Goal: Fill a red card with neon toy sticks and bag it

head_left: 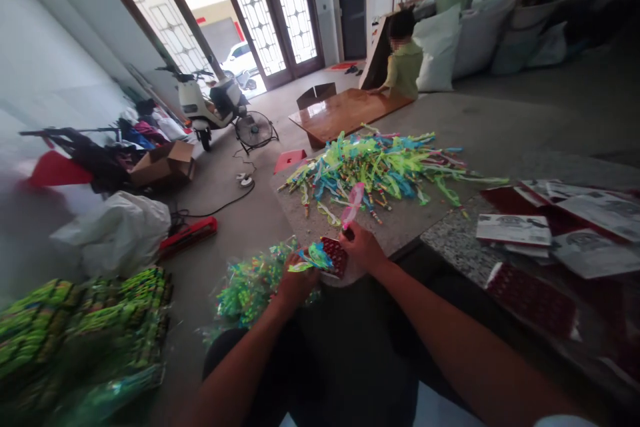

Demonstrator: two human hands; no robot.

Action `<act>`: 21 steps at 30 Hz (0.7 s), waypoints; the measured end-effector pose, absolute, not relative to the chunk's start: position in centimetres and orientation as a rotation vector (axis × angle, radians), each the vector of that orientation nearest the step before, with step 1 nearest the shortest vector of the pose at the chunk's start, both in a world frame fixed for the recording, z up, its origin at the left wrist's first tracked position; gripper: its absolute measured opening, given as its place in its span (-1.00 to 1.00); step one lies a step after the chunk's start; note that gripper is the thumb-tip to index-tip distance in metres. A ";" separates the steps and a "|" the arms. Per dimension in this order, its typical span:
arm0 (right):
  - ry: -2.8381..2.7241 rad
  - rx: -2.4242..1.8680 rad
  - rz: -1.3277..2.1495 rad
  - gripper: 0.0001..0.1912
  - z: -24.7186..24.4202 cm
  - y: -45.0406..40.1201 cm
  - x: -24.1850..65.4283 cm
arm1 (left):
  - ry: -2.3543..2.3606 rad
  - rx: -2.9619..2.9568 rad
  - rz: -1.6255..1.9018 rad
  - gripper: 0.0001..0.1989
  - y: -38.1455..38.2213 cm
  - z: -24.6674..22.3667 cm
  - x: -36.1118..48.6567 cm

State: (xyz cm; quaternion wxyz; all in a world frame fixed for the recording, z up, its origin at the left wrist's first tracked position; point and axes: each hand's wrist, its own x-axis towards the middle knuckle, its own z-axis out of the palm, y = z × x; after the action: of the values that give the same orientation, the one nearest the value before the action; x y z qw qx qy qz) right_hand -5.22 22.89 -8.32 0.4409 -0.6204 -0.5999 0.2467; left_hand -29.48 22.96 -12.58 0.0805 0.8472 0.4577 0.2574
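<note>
ribbon near-upright, top slightly rightward

two hands, one held pink ribbon, one scooter, one fan, seemingly one car.

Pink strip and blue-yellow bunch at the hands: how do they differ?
The pink strip looks mostly one colour; the bunch mixes blue and yellow-green. The pink strip points up from the right hand; the bunch spreads sideways at the left hand. Both are brightly coloured.
</note>
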 end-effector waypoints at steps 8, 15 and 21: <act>-1.316 -1.560 0.743 -0.79 -8.5 22.2 -4.1 | 1.564 2.501 0.989 -0.84 19.9 -13.0 -27.6; -1.278 -1.622 0.760 -0.81 -9.0 21.8 -3.7 | 1.372 2.377 1.007 -0.82 20.9 -13.8 -28.1; -1.347 -1.622 0.678 -0.79 -9.1 22.0 -3.7 | 1.286 2.387 0.994 -0.93 22.0 -13.1 -29.2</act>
State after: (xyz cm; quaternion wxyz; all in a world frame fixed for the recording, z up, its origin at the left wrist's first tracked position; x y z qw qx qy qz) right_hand -3.69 21.99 -9.09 0.4470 -0.6552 -0.5439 0.2740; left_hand -29.22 22.02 -13.10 0.1267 0.8198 0.4419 0.3413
